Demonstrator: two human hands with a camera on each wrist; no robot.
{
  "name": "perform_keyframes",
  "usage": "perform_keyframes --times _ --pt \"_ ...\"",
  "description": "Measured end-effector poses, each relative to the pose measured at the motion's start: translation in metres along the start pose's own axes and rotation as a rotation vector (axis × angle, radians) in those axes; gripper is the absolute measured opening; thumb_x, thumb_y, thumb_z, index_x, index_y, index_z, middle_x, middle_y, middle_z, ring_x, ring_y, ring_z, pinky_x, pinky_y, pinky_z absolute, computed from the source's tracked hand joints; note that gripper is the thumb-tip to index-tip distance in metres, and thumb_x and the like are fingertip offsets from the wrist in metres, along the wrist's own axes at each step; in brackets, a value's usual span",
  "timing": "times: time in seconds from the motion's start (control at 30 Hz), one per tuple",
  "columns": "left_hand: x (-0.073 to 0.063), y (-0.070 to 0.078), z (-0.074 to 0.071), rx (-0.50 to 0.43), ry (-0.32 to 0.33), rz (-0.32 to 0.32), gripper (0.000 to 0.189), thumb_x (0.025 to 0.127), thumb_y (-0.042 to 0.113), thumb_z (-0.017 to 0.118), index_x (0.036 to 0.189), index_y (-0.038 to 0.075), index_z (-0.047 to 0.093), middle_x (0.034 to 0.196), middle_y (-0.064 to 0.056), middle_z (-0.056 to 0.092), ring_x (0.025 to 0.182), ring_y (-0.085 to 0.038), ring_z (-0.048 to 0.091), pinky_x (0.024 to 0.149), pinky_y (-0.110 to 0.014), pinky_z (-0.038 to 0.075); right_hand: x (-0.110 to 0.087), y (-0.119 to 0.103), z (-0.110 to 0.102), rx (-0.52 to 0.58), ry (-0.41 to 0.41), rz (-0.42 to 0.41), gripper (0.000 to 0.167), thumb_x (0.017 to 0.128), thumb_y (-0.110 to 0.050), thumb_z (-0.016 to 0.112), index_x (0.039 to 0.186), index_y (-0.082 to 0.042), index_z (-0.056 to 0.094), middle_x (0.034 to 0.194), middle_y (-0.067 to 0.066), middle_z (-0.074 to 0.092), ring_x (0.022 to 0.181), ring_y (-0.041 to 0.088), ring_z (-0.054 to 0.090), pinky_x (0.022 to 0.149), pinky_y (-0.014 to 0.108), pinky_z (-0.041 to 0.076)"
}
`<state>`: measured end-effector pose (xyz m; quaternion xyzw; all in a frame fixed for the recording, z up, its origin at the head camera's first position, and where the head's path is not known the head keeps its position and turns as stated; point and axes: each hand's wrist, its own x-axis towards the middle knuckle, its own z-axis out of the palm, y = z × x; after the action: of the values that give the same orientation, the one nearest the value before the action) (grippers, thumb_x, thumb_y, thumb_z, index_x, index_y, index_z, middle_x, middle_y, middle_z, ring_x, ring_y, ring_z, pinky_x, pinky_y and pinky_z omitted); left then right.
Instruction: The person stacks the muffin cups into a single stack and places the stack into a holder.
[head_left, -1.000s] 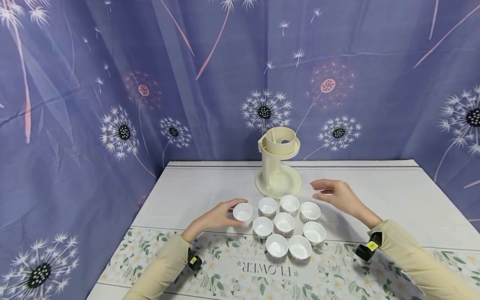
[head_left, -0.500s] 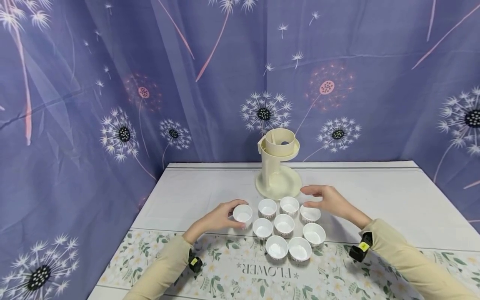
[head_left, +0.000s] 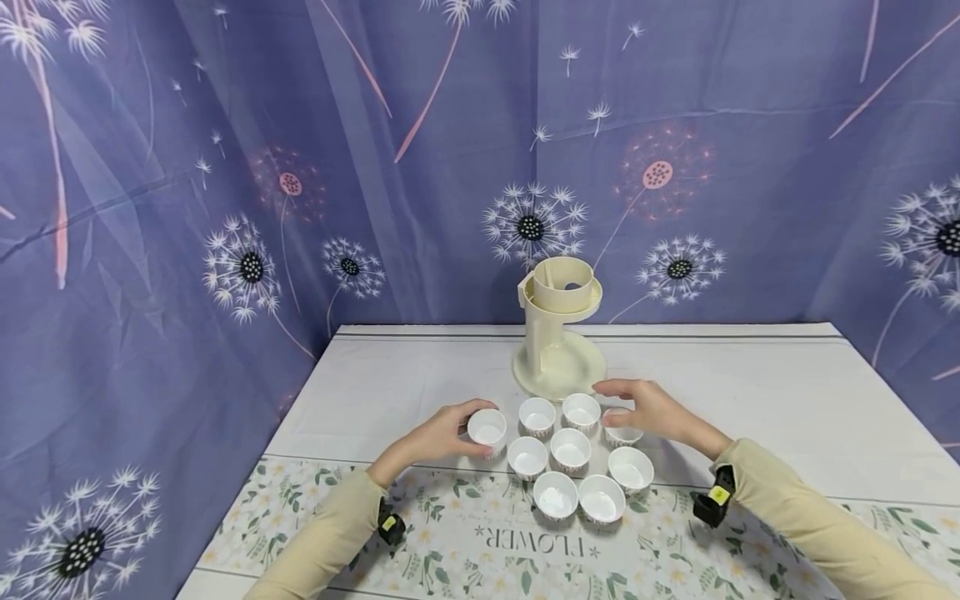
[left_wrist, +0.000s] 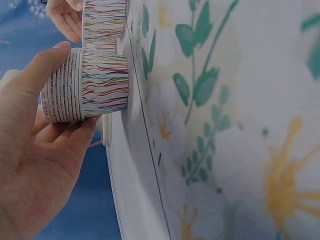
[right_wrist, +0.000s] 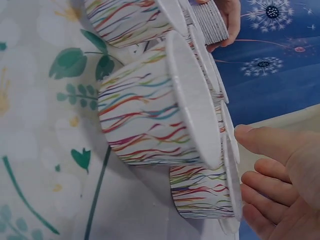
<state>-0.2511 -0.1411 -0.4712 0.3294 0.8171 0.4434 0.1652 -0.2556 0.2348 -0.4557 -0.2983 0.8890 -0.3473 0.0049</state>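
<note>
A nested stack of white paper baking cups (head_left: 487, 427) with colourful wavy stripes is gripped by my left hand (head_left: 448, 433), thumb on the near side and fingers on the far side. In the left wrist view the layered rims of the stack (left_wrist: 64, 85) show between thumb and fingers. My right hand (head_left: 654, 410) hovers at the back right baking cup (head_left: 626, 437), partly covering it in the head view. From the right wrist, its thumb (right_wrist: 265, 142) and loosely bent fingers lie beside the cup rims, holding nothing.
Several more striped baking cups (head_left: 570, 448) stand upright and close together between the hands. Behind them is a cream plastic stand (head_left: 542, 333) with a round base and a ring-shaped top. A floral cloth strip (head_left: 420, 533) crosses the table's front; a blue dandelion curtain (head_left: 420, 208) hangs behind.
My right hand has moved left and slightly down, from beside the cups to over the back right one. My left hand keeps its grip on the stack, nearly still.
</note>
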Motion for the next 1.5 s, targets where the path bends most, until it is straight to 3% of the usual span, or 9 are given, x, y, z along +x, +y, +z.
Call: perform_keyframes --times 0.07,0.23,0.3,0.73,0.97,1.2,1.5 --pt "-0.001 0.008 0.0 -0.004 -0.003 -0.009 0.066 0.084 0.015 0.076 0.14 0.0 0.044 0.131 -0.02 0.055 0.122 -0.037 0.055 0.104 -0.042 0.048 0.0 0.0 0.001 0.002 -0.015 0.0 0.054 0.083 -0.016 0.076 0.128 0.007 0.057 0.127 0.023 0.061 0.118 0.042 0.057 0.099 0.056 0.046" --pt "0.0 0.008 0.0 -0.001 -0.003 -0.016 0.065 0.084 0.011 0.076 0.14 -0.001 0.044 0.13 -0.023 0.055 0.122 -0.04 0.054 0.105 -0.048 0.046 0.002 0.001 0.003 0.002 -0.058 0.002 0.056 0.084 -0.017 0.075 0.13 0.008 0.055 0.128 0.024 0.06 0.118 0.043 0.056 0.099 0.057 0.046" --pt "0.002 0.001 0.0 0.003 0.002 -0.017 0.065 0.083 0.013 0.077 0.14 0.002 0.045 0.13 -0.021 0.056 0.122 -0.037 0.055 0.105 -0.046 0.047 0.003 0.001 0.004 0.008 -0.072 -0.002 0.056 0.085 -0.018 0.074 0.13 0.009 0.054 0.129 0.025 0.06 0.118 0.043 0.056 0.098 0.058 0.047" --pt "0.002 -0.001 -0.002 0.081 0.013 -0.019 0.066 0.082 0.023 0.079 0.138 0.008 0.048 0.127 -0.01 0.06 0.119 -0.025 0.059 0.103 -0.034 0.05 0.004 -0.002 0.008 0.004 -0.11 -0.054 0.056 0.088 -0.023 0.072 0.132 0.008 0.053 0.128 0.024 0.06 0.113 0.041 0.06 0.095 0.054 0.05" --pt "0.002 0.001 -0.002 0.101 0.01 -0.006 0.066 0.082 0.024 0.078 0.138 0.004 0.048 0.125 -0.013 0.061 0.117 -0.027 0.059 0.101 -0.037 0.051 0.007 -0.003 0.009 -0.025 -0.107 -0.037 0.063 0.086 -0.022 0.073 0.134 0.011 0.048 0.124 0.025 0.062 0.11 0.039 0.063 0.093 0.054 0.051" --pt "0.004 0.001 -0.001 0.127 0.011 -0.011 0.064 0.082 0.024 0.079 0.136 0.007 0.05 0.124 -0.009 0.061 0.116 -0.024 0.06 0.099 -0.031 0.052 0.01 -0.002 0.012 -0.037 -0.124 -0.034 0.064 0.086 -0.024 0.073 0.134 0.01 0.048 0.118 0.022 0.066 0.108 0.037 0.064 0.091 0.054 0.052" --pt "0.004 0.005 -0.004 0.145 0.008 -0.037 0.063 0.08 0.025 0.081 0.134 0.008 0.052 0.12 -0.008 0.063 0.108 -0.021 0.063 0.09 -0.026 0.054 0.012 -0.001 0.014 -0.028 -0.141 -0.037 0.066 0.088 -0.029 0.072 0.136 0.008 0.047 0.123 0.022 0.064 0.107 0.036 0.064 0.086 0.047 0.056"
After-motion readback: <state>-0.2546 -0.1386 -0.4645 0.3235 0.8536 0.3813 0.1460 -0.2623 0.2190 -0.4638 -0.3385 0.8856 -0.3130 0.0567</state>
